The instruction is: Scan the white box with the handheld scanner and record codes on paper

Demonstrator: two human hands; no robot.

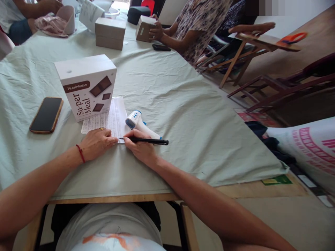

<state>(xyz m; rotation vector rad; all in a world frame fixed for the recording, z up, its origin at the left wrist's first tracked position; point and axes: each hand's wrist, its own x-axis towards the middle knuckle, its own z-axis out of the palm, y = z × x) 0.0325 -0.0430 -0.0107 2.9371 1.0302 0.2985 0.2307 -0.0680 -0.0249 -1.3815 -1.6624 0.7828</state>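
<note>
To my left, a phone [46, 115] lies on the counter [183, 104]; next, a white box [87, 87] stands upright, hiding part of the paper [117, 115]. The left hand [95, 144] rests loosely on that paper, gripping nothing; should it lift, the paper might slide. The right hand [142, 150] pinches a black pen [150, 140], tip at the near edge. Bumping the thermometer [143, 129] just beyond could jog it.

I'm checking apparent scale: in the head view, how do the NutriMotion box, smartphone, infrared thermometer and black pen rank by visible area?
1. NutriMotion box
2. Smartphone
3. Infrared thermometer, partly hidden
4. Black pen, long but thin
</note>
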